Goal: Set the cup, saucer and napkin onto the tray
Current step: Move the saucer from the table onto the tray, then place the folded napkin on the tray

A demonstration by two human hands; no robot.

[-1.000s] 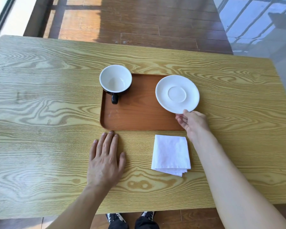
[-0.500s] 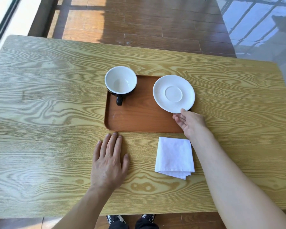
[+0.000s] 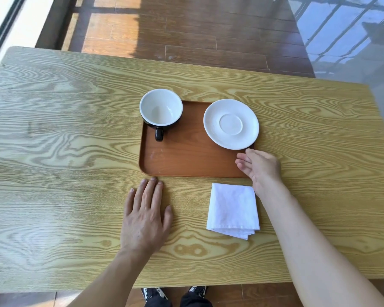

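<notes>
spanning the whole view, a light-grained wooden counter carrying everything. sitting mid-counter, a brown tray, bare across its near half. resting flat on the counter just short of the tray's near edge, left hand, grip apart, fingers spread, holding nothing. hovering over the tray's near right corner, right hand, grip apart and empty, thumb tip just beside the saucer's near rim; pinched on that rim half a second ago, now let go. lying on the tray's far right part, white saucer, its right edge reaching to or slightly past the tray rim, cannot tell which. waiting on the counter just beside the tray's near edge, folded white napkin, close under the right forearm. standing upright at the tray's far left corner, black cup with white inside, handle toward the person. judging from this, saucer step looks finished, cup looks placed too, napkin alone left off the tray, and the freed right hand nearest to it.
</notes>
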